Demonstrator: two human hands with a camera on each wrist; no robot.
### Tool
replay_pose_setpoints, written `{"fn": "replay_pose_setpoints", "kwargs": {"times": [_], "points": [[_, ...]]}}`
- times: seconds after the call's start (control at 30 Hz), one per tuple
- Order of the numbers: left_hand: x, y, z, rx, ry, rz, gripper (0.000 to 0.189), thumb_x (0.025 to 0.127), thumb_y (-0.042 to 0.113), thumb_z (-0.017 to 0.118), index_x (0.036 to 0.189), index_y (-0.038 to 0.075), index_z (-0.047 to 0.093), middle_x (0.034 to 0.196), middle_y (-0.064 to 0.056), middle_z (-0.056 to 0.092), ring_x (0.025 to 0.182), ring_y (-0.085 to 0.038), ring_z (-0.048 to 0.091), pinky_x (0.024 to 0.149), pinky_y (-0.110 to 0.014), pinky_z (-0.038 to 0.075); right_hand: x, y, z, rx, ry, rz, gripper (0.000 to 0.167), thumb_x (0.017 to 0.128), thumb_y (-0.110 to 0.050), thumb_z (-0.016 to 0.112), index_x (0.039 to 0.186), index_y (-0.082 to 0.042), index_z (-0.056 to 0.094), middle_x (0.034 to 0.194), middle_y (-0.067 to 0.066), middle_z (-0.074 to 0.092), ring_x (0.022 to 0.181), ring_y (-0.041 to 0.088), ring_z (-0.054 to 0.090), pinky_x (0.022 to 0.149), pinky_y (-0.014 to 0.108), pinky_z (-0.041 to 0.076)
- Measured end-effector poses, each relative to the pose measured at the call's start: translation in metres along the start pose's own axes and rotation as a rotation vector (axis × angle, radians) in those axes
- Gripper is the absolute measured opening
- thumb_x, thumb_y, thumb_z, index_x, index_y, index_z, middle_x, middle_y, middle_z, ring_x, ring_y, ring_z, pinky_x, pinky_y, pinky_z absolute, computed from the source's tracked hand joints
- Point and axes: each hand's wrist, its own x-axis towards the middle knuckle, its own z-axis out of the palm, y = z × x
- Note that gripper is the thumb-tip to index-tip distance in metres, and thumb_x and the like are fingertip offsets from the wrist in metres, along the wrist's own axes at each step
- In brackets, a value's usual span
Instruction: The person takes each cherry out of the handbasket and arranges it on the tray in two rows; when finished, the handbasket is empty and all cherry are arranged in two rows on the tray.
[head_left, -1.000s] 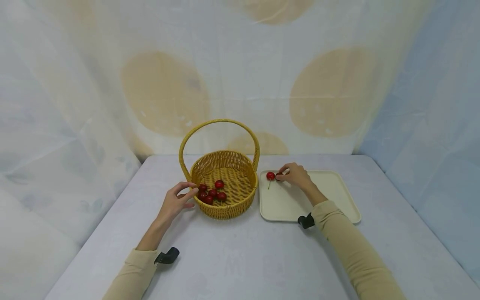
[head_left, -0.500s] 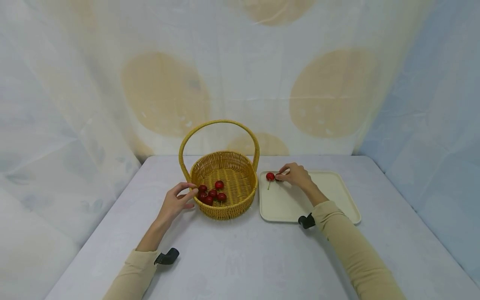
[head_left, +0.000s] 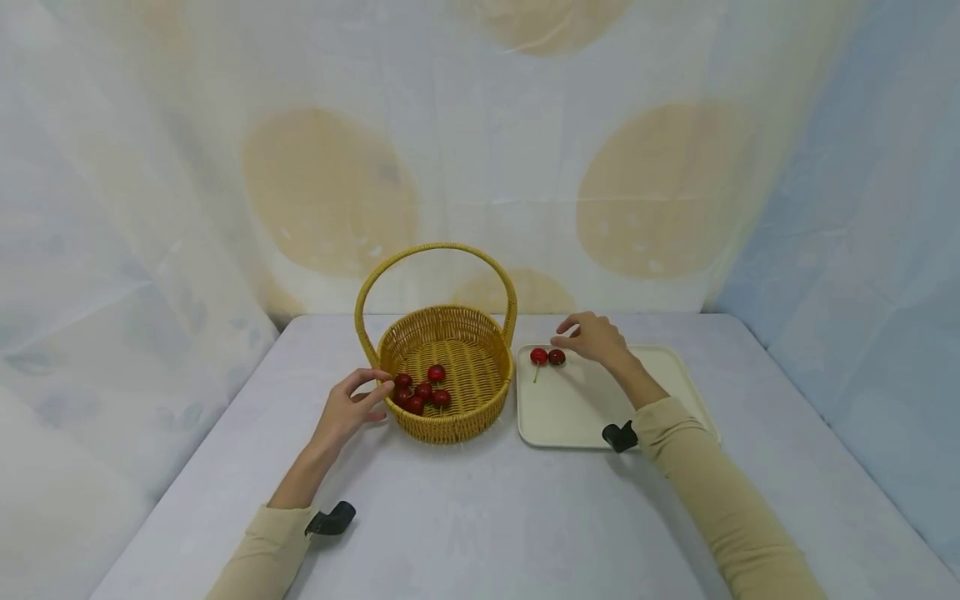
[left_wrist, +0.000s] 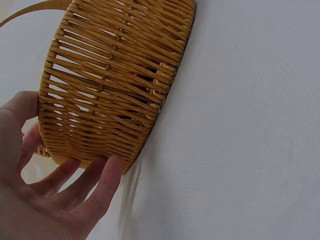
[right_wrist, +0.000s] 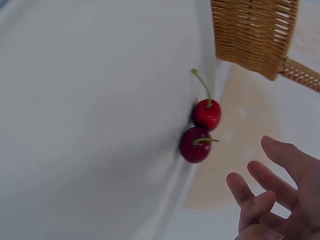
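Observation:
A golden wicker basket [head_left: 450, 429] with a tall hoop handle stands in the middle of the head view. Several dark red cherries [head_left: 423, 390] lie inside it at the left. My left hand [head_left: 351, 408] holds the basket's left rim; in the left wrist view its thumb and fingers [left_wrist: 107, 180] curve about the woven wall. Two cherries sit side by side at the far left corner of a cream tray [head_left: 577, 417]: a bright red cherry [right_wrist: 207, 114] and a darker cherry [right_wrist: 195, 145], both with green stems. My right hand [head_left: 596, 337] hovers just beyond them, holding nothing.
The tray stands close to the right of the basket on a pale table [head_left: 480, 517]. Patterned cloth [head_left: 487, 150] hangs behind and along both sides. A black wrist camera [head_left: 619, 437] on the right arm hangs over the tray's near edge.
My right hand has let go of the darker cherry, leaving it beside the red one on the tray, and has lifted slightly away. The left hand stays at the basket rim.

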Motion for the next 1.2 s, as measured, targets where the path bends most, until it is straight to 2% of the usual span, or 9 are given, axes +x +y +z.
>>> {"fn": "replay_pose_setpoints", "kwargs": {"times": [0.27, 0.5, 0.67, 0.73, 0.83, 0.9, 0.97, 1.07, 1.2], "points": [[-0.001, -0.001, -0.001, 0.009, 0.013, -0.007, 0.05, 0.087, 0.049, 0.069, 0.124, 0.017, 0.059, 0.144, -0.006, 0.047, 0.119, -0.031, 0.061, 0.081, -0.044, 0.062, -0.007, -0.018, -0.009, -0.015, -0.014, -0.087, 0.039, 0.092, -0.04, 0.067, 0.118, -0.011, 0.068, 0.113, 0.015, 0.072, 0.096, 0.03, 0.069, 0.07, 0.04, 0.057], [0.003, 0.0, -0.001, 0.008, 0.013, 0.003, 0.051, 0.088, 0.05, 0.068, 0.124, 0.015, 0.058, 0.142, -0.006, 0.048, 0.12, -0.029, 0.061, 0.083, -0.045, 0.061, -0.01, -0.039, -0.014, -0.003, -0.027, -0.146, 0.038, 0.091, -0.039, 0.069, 0.116, -0.011, 0.069, 0.107, 0.012, 0.074, 0.091, 0.026, 0.07, 0.071, 0.038, 0.058], [0.003, 0.003, -0.001, -0.008, 0.001, -0.003, 0.05, 0.09, 0.045, 0.068, 0.127, 0.013, 0.058, 0.141, -0.007, 0.049, 0.123, -0.031, 0.059, 0.085, -0.047, 0.06, -0.015, -0.057, -0.011, 0.031, -0.056, -0.175, 0.034, 0.09, -0.037, 0.07, 0.111, -0.011, 0.07, 0.099, 0.01, 0.074, 0.072, 0.019, 0.068, 0.057, 0.029, 0.055], [-0.001, 0.011, -0.001, -0.012, -0.009, -0.015, 0.048, 0.092, 0.041, 0.067, 0.128, 0.011, 0.057, 0.14, -0.009, 0.049, 0.124, -0.033, 0.057, 0.087, -0.05, 0.059, -0.016, -0.063, -0.006, 0.045, -0.07, -0.193, 0.031, 0.091, -0.037, 0.069, 0.109, -0.012, 0.07, 0.096, 0.009, 0.074, 0.066, 0.019, 0.066, 0.053, 0.026, 0.052], [-0.002, 0.01, 0.0, -0.009, -0.007, -0.015, 0.049, 0.092, 0.042, 0.067, 0.128, 0.011, 0.057, 0.14, -0.009, 0.049, 0.125, -0.033, 0.057, 0.087, -0.049, 0.059, -0.016, -0.072, 0.001, 0.057, -0.084, -0.226, 0.028, 0.091, -0.036, 0.069, 0.107, -0.013, 0.07, 0.094, 0.007, 0.074, 0.062, 0.02, 0.066, 0.05, 0.025, 0.05], [-0.002, 0.008, 0.0, 0.0, -0.002, -0.005, 0.05, 0.091, 0.044, 0.067, 0.127, 0.011, 0.057, 0.14, -0.008, 0.049, 0.124, -0.033, 0.058, 0.086, -0.048, 0.06, -0.016, -0.077, 0.006, 0.045, -0.08, -0.251, 0.028, 0.091, -0.037, 0.069, 0.106, -0.014, 0.071, 0.095, 0.006, 0.073, 0.068, 0.02, 0.066, 0.052, 0.024, 0.05], [0.002, -0.001, 0.0, 0.002, 0.005, 0.007, 0.052, 0.089, 0.049, 0.068, 0.126, 0.014, 0.057, 0.14, -0.007, 0.05, 0.123, -0.031, 0.059, 0.084, -0.046, 0.061, -0.015, -0.082, 0.011, 0.037, -0.076, -0.275, 0.029, 0.09, -0.038, 0.07, 0.105, -0.014, 0.071, 0.095, 0.006, 0.073, 0.071, 0.019, 0.067, 0.054, 0.025, 0.052], [0.002, -0.001, 0.0, 0.0, 0.004, 0.011, 0.051, 0.089, 0.048, 0.068, 0.126, 0.014, 0.058, 0.139, -0.007, 0.05, 0.122, -0.03, 0.059, 0.084, -0.047, 0.061, -0.015, -0.089, 0.018, 0.019, -0.07, -0.297, 0.028, 0.09, -0.039, 0.071, 0.104, -0.015, 0.073, 0.095, 0.004, 0.073, 0.08, 0.018, 0.067, 0.06, 0.027, 0.055], [0.002, -0.002, 0.001, 0.008, 0.006, 0.01, 0.051, 0.089, 0.048, 0.068, 0.126, 0.014, 0.058, 0.138, -0.007, 0.05, 0.121, -0.03, 0.06, 0.083, -0.045, 0.061, -0.014, -0.098, 0.028, 0.022, -0.078, -0.304, 0.026, 0.089, -0.038, 0.071, 0.104, -0.017, 0.073, 0.095, 0.002, 0.074, 0.084, 0.018, 0.068, 0.064, 0.027, 0.056]]}}
